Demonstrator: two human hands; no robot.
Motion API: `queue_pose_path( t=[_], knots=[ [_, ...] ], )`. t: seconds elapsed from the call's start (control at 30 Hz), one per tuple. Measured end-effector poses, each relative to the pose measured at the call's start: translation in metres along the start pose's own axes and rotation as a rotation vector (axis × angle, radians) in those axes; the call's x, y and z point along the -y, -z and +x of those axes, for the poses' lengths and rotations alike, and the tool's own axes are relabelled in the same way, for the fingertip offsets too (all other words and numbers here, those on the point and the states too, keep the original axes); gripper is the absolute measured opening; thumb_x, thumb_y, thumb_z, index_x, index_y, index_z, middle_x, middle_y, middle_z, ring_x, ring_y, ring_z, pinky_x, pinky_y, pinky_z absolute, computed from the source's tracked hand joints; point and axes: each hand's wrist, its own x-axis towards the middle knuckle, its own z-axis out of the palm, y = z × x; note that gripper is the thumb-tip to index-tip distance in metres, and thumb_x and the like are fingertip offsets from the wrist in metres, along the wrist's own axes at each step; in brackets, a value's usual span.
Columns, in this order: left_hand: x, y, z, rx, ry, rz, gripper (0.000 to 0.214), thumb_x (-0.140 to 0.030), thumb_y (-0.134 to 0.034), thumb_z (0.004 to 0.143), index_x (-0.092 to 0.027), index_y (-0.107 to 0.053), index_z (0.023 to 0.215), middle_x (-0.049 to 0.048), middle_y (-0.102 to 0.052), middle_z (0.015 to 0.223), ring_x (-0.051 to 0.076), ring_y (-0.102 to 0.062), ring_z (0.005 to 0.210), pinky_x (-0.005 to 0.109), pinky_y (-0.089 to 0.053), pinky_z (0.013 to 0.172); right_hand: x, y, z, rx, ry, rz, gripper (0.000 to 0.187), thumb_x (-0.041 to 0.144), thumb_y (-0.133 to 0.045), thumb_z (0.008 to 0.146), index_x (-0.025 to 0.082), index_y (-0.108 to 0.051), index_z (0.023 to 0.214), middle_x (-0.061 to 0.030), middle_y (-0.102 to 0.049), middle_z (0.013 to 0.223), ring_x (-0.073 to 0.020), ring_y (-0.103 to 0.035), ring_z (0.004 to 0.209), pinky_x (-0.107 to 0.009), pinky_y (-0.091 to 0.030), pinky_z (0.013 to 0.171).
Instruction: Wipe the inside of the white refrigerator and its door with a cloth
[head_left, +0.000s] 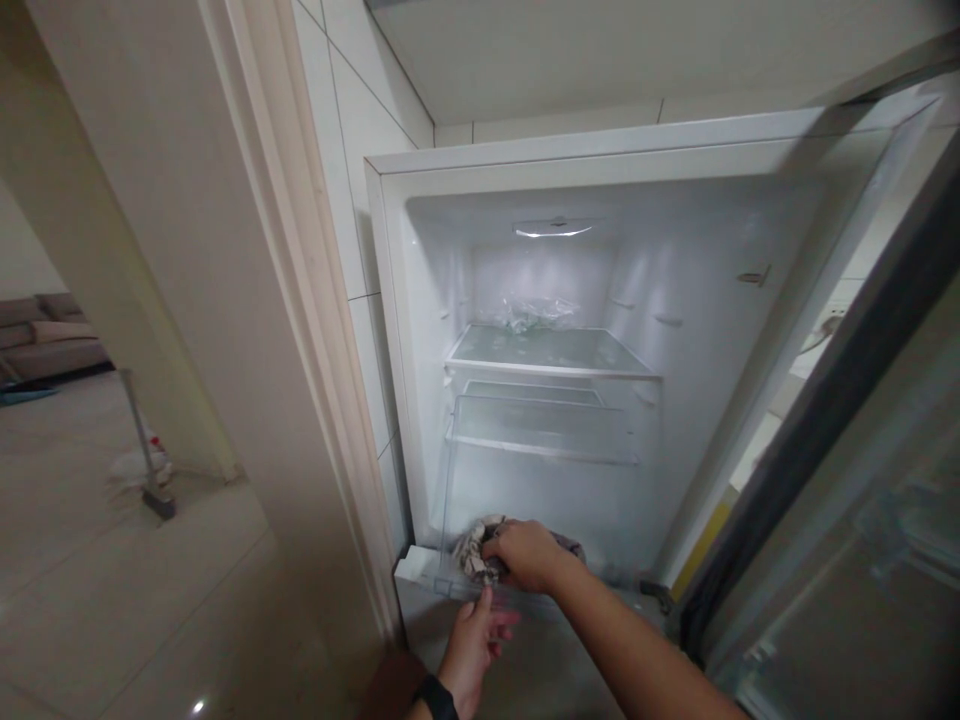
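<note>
An open fridge [390,330] stands before me, its white inside lit from the top. My right hand [525,553] is closed on a crumpled grey cloth [471,550], pressing it against the front edge of the clear bottom drawer [450,585]. My left hand [474,645], with a black watch on the wrist, hangs just below that edge, fingers loosely apart and holding nothing. Its fingertips reach up near the drawer's front lip.
Glass shelves [551,365] sit higher inside, with a clear plastic bag [536,313] at the back. The fridge door [847,420] swings open on the right. A door frame [300,300] is on the left, with a mop [150,470] and a sofa [49,345] beyond.
</note>
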Motion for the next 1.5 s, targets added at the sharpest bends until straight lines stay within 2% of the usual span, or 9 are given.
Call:
queue_pose_path(
  t=[0.2,0.37,0.53,0.73,0.9,1.07,1.27,1.37,1.5],
  knots=[
    [-0.008,0.005,-0.012,0.118,-0.006,-0.066,0.084,-0.082,-0.077,0.067,-0.013,-0.066,0.114,0.0171,-0.078,0.107,0.02,-0.069,0.087,0.031,-0.048,0.078,-0.042,-0.018,-0.067,-0.044,-0.384,0.098,0.04,0.029,-0.065,0.075,0.033,-0.074,0.113,-0.0093,-0.08,0.111,-0.0314,-0.074,0.104,-0.04,-0.05,0.084],
    [-0.012,0.008,-0.017,0.15,0.019,-0.083,0.088,-0.078,-0.083,0.062,-0.013,-0.066,0.119,0.0177,-0.077,0.113,0.021,-0.069,0.094,0.032,-0.049,0.082,-0.038,-0.017,-0.091,-0.074,-0.563,0.125,0.035,0.032,-0.064,0.077,0.033,-0.073,0.111,-0.0099,-0.081,0.108,-0.0345,-0.075,0.104,-0.042,-0.05,0.081],
    [-0.008,0.006,-0.014,0.111,0.0,-0.089,0.075,-0.077,-0.084,0.063,-0.016,-0.068,0.104,0.0142,-0.077,0.102,0.022,-0.069,0.089,0.033,-0.048,0.08,0.005,-0.016,-0.062,-0.105,-0.554,0.165,0.034,0.026,-0.059,0.08,0.028,-0.071,0.111,-0.0143,-0.079,0.106,-0.0336,-0.076,0.102,-0.04,-0.052,0.08],
    [-0.004,0.002,-0.013,0.11,-0.068,-0.074,0.057,-0.065,-0.085,0.066,-0.019,-0.069,0.094,0.0116,-0.075,0.099,0.024,-0.066,0.092,0.034,-0.046,0.08,0.063,-0.016,-0.003,-0.149,-0.358,0.21,0.043,0.028,-0.063,0.081,0.031,-0.066,0.124,-0.0117,-0.076,0.115,-0.0313,-0.073,0.106,-0.039,-0.055,0.084],
    [-0.008,0.0,-0.015,0.094,-0.083,-0.069,0.054,-0.056,-0.086,0.064,-0.019,-0.068,0.098,0.0105,-0.075,0.103,0.025,-0.065,0.096,0.035,-0.046,0.081,0.07,-0.024,0.006,-0.177,-0.303,0.174,0.047,0.038,-0.067,0.084,0.035,-0.062,0.131,-0.0104,-0.073,0.121,-0.0316,-0.07,0.11,-0.041,-0.056,0.087],
    [-0.011,0.001,-0.018,0.082,-0.045,-0.054,0.062,-0.069,-0.084,0.066,-0.018,-0.069,0.098,0.0095,-0.076,0.097,0.02,-0.066,0.088,0.031,-0.043,0.076,0.043,-0.029,-0.031,-0.197,-0.399,0.196,0.049,0.035,-0.067,0.084,0.04,-0.062,0.132,-0.0082,-0.073,0.123,-0.0325,-0.068,0.113,-0.042,-0.055,0.089],
    [-0.013,0.004,-0.019,0.065,-0.004,-0.022,0.085,-0.079,-0.081,0.062,-0.014,-0.068,0.115,0.0169,-0.078,0.11,0.02,-0.067,0.089,0.031,-0.045,0.078,0.008,-0.035,-0.09,-0.199,-0.681,0.126,0.044,0.032,-0.062,0.087,0.038,-0.063,0.132,-0.0092,-0.074,0.12,-0.0331,-0.069,0.112,-0.041,-0.053,0.084],
    [-0.015,0.004,-0.02,0.069,-0.008,0.005,0.088,-0.079,-0.08,0.064,-0.013,-0.068,0.12,0.0178,-0.078,0.113,0.02,-0.066,0.09,0.031,-0.045,0.078,-0.002,-0.04,-0.111,-0.218,-0.784,0.078,0.045,0.03,-0.06,0.09,0.038,-0.062,0.134,-0.009,-0.073,0.121,-0.0312,-0.068,0.113,-0.039,-0.051,0.086],
    [-0.016,0.004,-0.021,0.081,-0.025,0.036,0.087,-0.08,-0.077,0.067,-0.013,-0.069,0.121,0.0185,-0.078,0.114,0.02,-0.066,0.089,0.031,-0.044,0.076,-0.003,-0.057,-0.128,-0.302,-0.82,0.021,0.051,0.029,-0.057,0.092,0.039,-0.056,0.142,-0.0096,-0.071,0.124,-0.0314,-0.065,0.114,-0.041,-0.05,0.089]
  ],
)
